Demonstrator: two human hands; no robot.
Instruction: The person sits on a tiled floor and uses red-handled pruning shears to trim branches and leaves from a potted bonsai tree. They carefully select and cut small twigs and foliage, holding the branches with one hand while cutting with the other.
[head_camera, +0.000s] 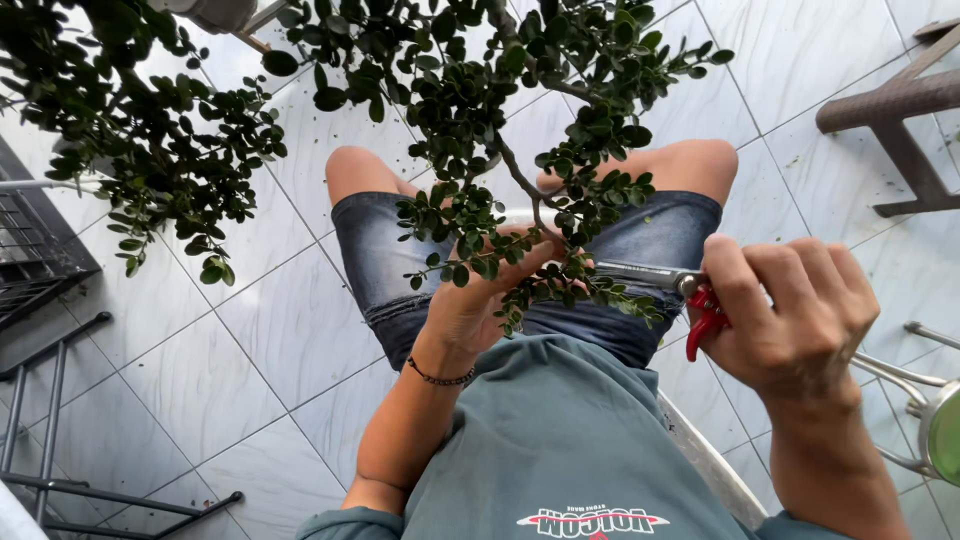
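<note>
White marble-patterned floor tiles (250, 330) are filling the background of the head view, with a dark metal rack (40, 400) at the left and a brown wicker chair leg (900, 110) at the upper right. Seated in denim shorts (380, 260), the person is working under a small-leaved shrub (460, 110). Their left hand (480, 295) is pinching a leafy twig (560, 275) between fingers and thumb. Their right hand (785, 310) is gripping red-handled pruning shears (690, 295), blades lying among the twig's leaves, just beside the left fingers.
</note>
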